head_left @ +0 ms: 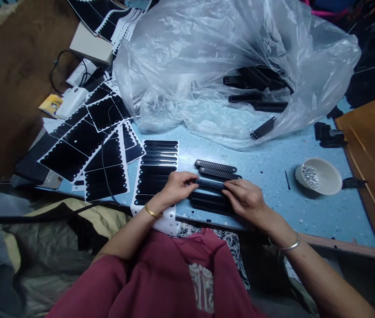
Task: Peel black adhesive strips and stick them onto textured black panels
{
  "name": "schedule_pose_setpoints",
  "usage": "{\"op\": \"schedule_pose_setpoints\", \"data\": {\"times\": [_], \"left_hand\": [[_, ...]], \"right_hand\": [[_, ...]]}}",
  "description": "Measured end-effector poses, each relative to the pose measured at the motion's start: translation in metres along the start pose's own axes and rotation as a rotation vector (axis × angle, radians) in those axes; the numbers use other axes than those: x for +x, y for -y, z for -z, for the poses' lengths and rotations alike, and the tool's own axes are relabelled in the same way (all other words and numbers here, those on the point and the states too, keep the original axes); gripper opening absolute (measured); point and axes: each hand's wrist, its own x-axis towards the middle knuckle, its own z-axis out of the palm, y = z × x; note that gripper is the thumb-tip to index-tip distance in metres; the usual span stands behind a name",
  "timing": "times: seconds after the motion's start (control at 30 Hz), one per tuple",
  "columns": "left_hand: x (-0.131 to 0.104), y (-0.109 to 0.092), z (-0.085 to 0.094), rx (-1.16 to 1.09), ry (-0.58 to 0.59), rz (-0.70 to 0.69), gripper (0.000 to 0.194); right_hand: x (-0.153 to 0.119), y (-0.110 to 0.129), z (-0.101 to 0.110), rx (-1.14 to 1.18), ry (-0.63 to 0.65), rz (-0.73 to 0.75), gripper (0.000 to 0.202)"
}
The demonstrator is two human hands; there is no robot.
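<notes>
Pinched at its two ends, a thin black strip [210, 183] is held level between my left hand [181, 184] and my right hand [245, 194]. Just beyond it on the table lie two black bars [216, 166] with a textured top and a small round fitting at each end. Smooth black bars [209, 205] rest below my fingers, partly covered by my right hand. To the left, under my left wrist, is a white sheet of black strip stickers [156, 172]; some rows show bare backing.
More sticker sheets [104, 154] are piled at the left with a cable across them. A large clear plastic bag [187, 66] at the back holds black pieces [257, 99]. At the right stand a white bowl [331, 179] of small silvery parts and a brown board [373, 163].
</notes>
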Motion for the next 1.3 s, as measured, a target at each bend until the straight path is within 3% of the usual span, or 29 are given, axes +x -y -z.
{"op": "schedule_pose_setpoints", "data": {"times": [0.8,1.3], "left_hand": [[0.0005,-0.0038,0.0013,-0.048,0.019,0.006,0.020],[0.0062,-0.0014,0.0002,-0.040,-0.019,0.002,0.011]], "right_hand": [[0.0027,0.0021,0.0004,-0.053,0.038,0.012,0.017],[-0.0011,-0.0013,-0.0005,0.155,-0.016,-0.110,0.020]]}}
